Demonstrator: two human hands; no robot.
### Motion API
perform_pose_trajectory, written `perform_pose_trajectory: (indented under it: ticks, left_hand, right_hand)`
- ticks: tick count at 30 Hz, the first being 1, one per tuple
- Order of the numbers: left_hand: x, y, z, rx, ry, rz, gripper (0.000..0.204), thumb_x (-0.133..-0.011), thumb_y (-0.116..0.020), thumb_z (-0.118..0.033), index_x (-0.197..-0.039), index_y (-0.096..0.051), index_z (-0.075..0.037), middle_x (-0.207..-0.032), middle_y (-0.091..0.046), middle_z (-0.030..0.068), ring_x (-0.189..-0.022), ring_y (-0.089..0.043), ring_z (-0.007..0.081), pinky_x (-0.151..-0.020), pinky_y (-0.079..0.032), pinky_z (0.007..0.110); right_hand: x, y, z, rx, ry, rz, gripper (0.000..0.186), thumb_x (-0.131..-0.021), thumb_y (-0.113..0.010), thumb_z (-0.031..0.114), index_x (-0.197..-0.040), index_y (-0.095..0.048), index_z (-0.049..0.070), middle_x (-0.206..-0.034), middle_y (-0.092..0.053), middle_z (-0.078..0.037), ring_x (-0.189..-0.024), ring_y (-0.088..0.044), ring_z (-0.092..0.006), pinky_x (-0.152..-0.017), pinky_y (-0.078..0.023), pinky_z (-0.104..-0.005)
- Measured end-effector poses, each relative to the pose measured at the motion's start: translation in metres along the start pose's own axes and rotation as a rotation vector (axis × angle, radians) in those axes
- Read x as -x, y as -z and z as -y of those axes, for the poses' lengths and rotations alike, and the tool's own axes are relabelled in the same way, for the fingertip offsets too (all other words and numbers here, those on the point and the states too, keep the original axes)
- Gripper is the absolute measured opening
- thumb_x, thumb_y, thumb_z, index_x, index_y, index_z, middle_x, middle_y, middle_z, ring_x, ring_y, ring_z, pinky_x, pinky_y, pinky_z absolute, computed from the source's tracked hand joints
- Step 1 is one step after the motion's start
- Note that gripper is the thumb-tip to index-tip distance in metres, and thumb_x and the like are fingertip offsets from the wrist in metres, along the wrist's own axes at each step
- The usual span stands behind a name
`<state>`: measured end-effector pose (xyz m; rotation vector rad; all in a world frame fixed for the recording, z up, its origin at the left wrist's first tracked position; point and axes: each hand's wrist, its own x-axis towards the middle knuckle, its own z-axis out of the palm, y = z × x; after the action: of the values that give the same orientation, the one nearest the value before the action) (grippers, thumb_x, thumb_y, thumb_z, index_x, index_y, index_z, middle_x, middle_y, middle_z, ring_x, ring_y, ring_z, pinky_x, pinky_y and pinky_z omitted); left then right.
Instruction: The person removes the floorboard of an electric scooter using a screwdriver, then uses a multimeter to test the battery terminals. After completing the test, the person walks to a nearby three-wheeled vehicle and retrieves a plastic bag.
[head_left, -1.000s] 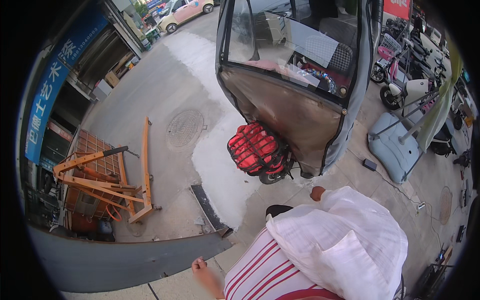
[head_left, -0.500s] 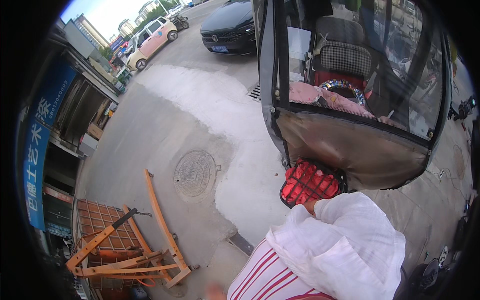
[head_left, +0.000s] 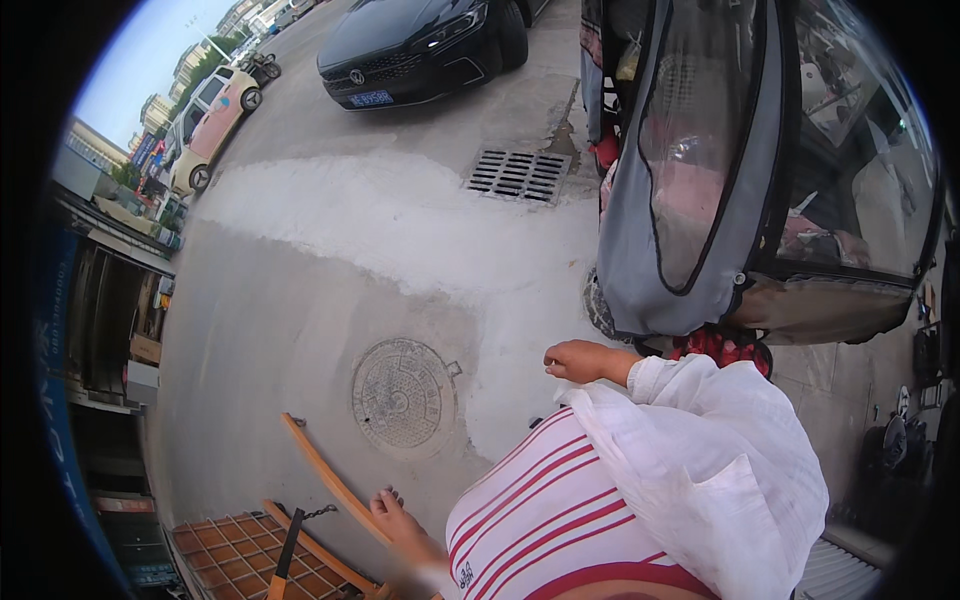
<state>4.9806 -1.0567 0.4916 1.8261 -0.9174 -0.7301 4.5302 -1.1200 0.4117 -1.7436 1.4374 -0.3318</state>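
My right hand is out in front of my body in a loose white sleeve, its fingers loosely bent and nothing seen in them. Just beyond it is the grey side of a covered three-wheeler with clear plastic windows. A black basket with red cloth on its front shows partly behind my sleeve. Low on the left, my left hand hangs with slack, slightly parted fingers and looks empty. It overlaps an orange bar in view; whether it touches the bar I cannot tell.
A round manhole cover lies in the pavement ahead, with a drain grate farther off. A dark car and a pink and cream car stand at the back. Shopfronts line the left; an orange frame with mesh lies lower left.
My right hand has come away from the red-filled basket and moved left. My left hand has risen into clearer view. The view has turned, showing more of the three-wheeler's side.
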Motion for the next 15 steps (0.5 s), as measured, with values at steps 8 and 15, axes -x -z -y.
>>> perform_pose_trajectory:
  ticks: [8,15]
  left_hand:
    - [-0.238,-0.2,-0.12,-0.048,-0.288,0.513,0.021,-0.1,-0.053,-0.022,-0.105,-0.061,-0.004,-0.098,-0.062,0.0034,-0.088,-0.057,0.0123,-0.081,-0.046,0.029]
    - [-0.333,-0.357,-0.187,-0.177,-0.236,0.602,0.026,-0.099,-0.053,-0.023,-0.111,-0.058,-0.001,-0.1,-0.061,0.0061,-0.088,-0.056,0.0138,-0.08,-0.049,0.03]
  right_hand:
    - [-0.055,0.057,-0.066,-0.28,-0.338,-0.397,0.031,-0.091,-0.058,0.028,-0.103,-0.065,0.001,-0.101,-0.068,-0.018,-0.096,-0.064,-0.0347,-0.083,-0.049,-0.0409]
    - [-0.193,0.193,-0.131,-0.324,-0.431,-0.755,0.027,-0.09,-0.059,0.026,-0.101,-0.065,0.001,-0.099,-0.069,-0.017,-0.095,-0.064,-0.0322,-0.083,-0.05,-0.0395]
